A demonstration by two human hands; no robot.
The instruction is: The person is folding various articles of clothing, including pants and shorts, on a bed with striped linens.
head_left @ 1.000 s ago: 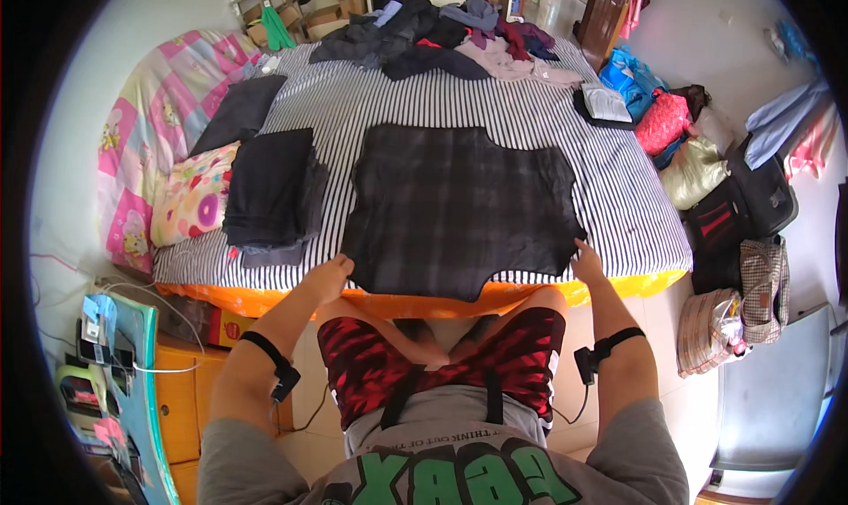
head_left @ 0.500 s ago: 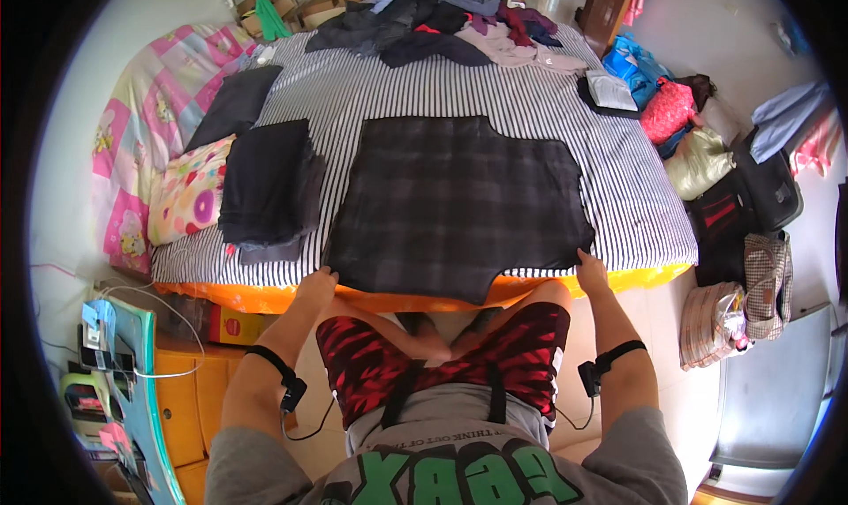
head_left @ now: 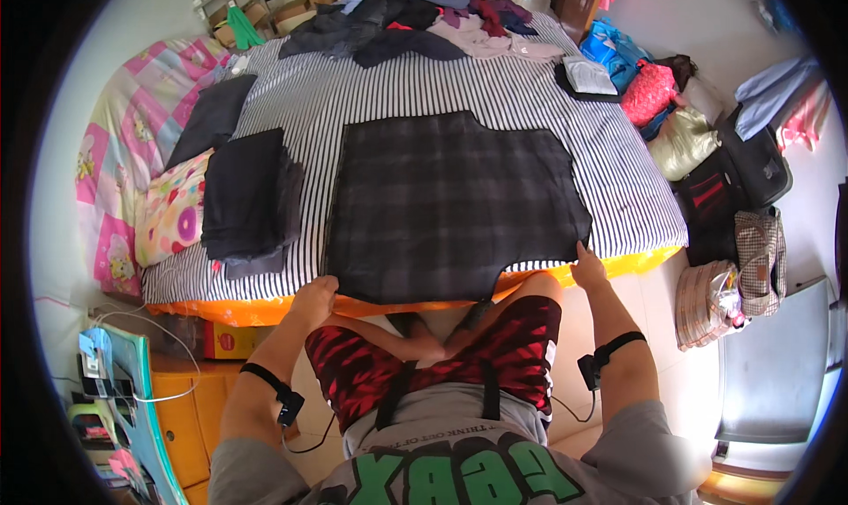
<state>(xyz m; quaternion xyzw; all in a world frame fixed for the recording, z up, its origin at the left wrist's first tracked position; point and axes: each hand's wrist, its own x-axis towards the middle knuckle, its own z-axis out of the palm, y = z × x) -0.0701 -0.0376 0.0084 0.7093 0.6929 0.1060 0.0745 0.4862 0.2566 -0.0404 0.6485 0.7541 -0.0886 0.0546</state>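
Note:
A dark plaid piece of cloth (head_left: pixel 446 205), cut in at two corners, lies spread flat on the striped bed sheet (head_left: pixel 318 94). Its near edge hangs a little over the side of the bed. At its near left corner, my left hand (head_left: pixel 316 300) has its fingers closed on the edge. My right hand (head_left: pixel 588 267) pinches the near right corner. A stack of folded dark clothes (head_left: pixel 244 192) sits to the left of the cloth.
A heap of loose clothes (head_left: pixel 389 28) covers the far end of the bed. On the left are a folded dark garment (head_left: pixel 212 116) and a patterned pillow (head_left: pixel 172 209). Bags (head_left: pixel 685 143) line the right side. An orange cabinet (head_left: pixel 181 417) stands lower left.
The view has shifted slightly, so the bed appears turned and moved left. Both hands stay at the cloth's near corners, and the cloth lies almost as before.

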